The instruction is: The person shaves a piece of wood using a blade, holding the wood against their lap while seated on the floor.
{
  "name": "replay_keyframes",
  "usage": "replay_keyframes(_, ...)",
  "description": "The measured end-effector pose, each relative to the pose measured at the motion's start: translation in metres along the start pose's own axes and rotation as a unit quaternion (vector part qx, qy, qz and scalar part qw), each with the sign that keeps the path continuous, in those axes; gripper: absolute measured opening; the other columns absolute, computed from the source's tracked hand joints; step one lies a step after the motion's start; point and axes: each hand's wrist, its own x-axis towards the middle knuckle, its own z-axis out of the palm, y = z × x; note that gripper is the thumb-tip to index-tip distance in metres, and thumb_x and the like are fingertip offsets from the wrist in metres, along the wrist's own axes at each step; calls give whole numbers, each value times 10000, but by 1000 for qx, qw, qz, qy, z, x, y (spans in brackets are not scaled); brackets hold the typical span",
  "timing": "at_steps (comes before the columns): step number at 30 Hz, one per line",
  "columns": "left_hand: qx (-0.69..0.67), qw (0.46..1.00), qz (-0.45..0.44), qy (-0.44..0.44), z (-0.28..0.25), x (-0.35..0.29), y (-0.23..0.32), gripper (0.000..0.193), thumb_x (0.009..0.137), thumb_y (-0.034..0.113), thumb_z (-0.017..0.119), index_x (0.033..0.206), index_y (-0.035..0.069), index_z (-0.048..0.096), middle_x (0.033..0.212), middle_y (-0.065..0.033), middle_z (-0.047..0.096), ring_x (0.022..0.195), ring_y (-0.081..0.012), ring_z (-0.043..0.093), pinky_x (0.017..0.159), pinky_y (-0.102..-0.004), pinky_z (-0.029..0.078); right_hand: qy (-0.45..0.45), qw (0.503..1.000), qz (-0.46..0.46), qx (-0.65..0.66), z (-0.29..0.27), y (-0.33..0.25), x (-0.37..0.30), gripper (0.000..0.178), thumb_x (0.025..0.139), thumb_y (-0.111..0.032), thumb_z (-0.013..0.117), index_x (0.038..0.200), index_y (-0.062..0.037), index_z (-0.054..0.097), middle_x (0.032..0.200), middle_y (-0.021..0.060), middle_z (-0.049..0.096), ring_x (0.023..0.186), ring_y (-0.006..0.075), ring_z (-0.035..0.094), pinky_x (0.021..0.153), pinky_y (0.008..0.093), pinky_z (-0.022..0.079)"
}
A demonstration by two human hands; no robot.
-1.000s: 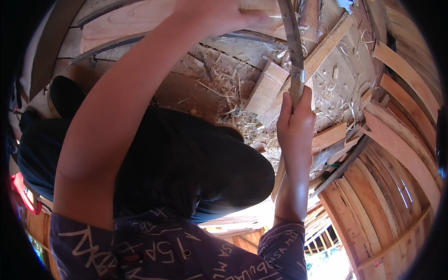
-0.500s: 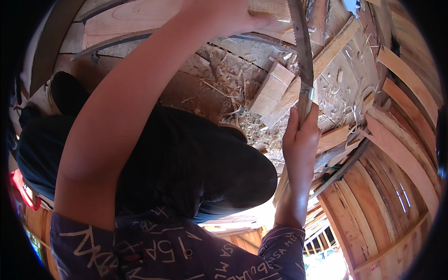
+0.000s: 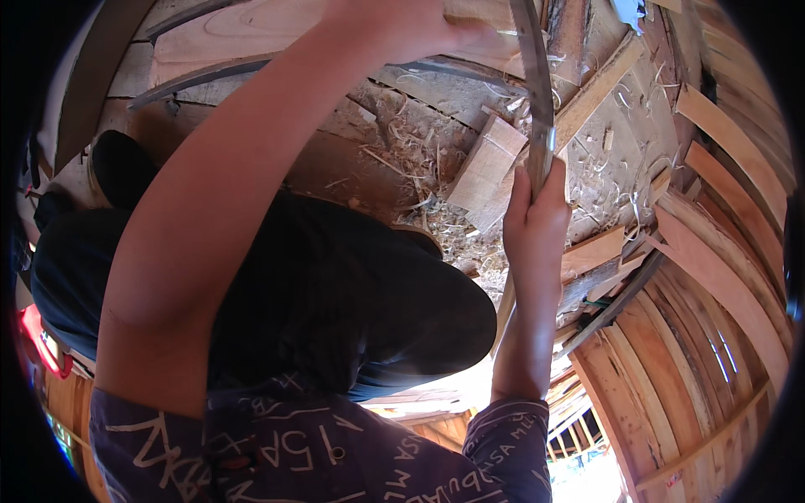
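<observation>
My right hand (image 3: 537,210) is closed round the wooden handle of a handsaw (image 3: 537,75). Its long, slightly curved metal blade points up and away, running past the top edge of the view. At the top, my left hand (image 3: 394,29) rests at a pale wooden plank (image 3: 243,46), its thumb stretched out toward the blade. The other fingers of that hand are cut off by the view's edge. The blade crosses the plank's right end near that thumb; whether its teeth touch the wood I cannot tell.
Below the blade lies a short wooden block (image 3: 490,163) among curled shavings (image 3: 419,142). Dark curved strips (image 3: 210,80) run along the plank. A batten (image 3: 599,88) and several boards (image 3: 713,293) stand at the right. My bent knee (image 3: 419,293) is close to my right forearm.
The saw and my right hand have shifted slightly up and away, and the blade has moved a little left. My left hand has hardly moved.
</observation>
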Motion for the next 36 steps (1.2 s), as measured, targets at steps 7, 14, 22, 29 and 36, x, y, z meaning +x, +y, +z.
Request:
replay_keyframes(7, 10, 999, 31, 19, 1, 0, -2, 751, 784, 578, 644, 1180, -53, 553, 1127, -222, 631, 1078, -336, 609, 955, -468, 436, 5, 1000, -14, 11, -5, -6, -15, 196, 968, -100, 511, 1128, -12, 441, 637, 236, 588, 629, 447, 635, 470, 510, 417)
replay_keyframes(14, -20, 1000, 24, -2, -1, 0, -3, 752, 786, 588, 640, 1169, -53, 556, 1129, -221, 631, 1079, -334, 609, 953, -464, 438, 68, 994, -81, -7, 16, -15, 52, 204, 961, -106, 511, 1130, -15, 443, 676, 276, 603, 655, 481, 619, 499, 553, 453)
replay_keyframes(22, -18, 1000, 25, -6, -1, -2, -3, 725, 791, 581, 638, 1151, -45, 571, 1107, -197, 642, 1084, -332, 602, 960, -452, 437, 3, 1000, 4, -12, -9, -7, -23, 191, 976, -110, 496, 1135, -20, 441, 638, 242, 590, 609, 461, 620, 479, 520, 389)
replay_keyframes(29, -20, 1000, 5, 7, 5, 2, -1, 721, 796, 573, 630, 1151, -52, 570, 1102, -214, 637, 1076, -336, 609, 944, -455, 442, 60, 997, -52, -19, 16, -16, 44, 235, 977, -136, 510, 1155, 9, 459, 693, 259, 597, 639, 448, 619, 533, 482, 444)
replay_keyframes(36, -25, 999, -12, -33, -4, 3, -3, 743, 789, 582, 631, 1164, -56, 563, 1128, -210, 628, 1088, -325, 608, 954, -476, 426, -1, 1000, -4, -8, -1, -4, -5, 219, 971, -113, 509, 1149, -11, 431, 678, 252, 599, 633, 461, 620, 503, 520, 412)
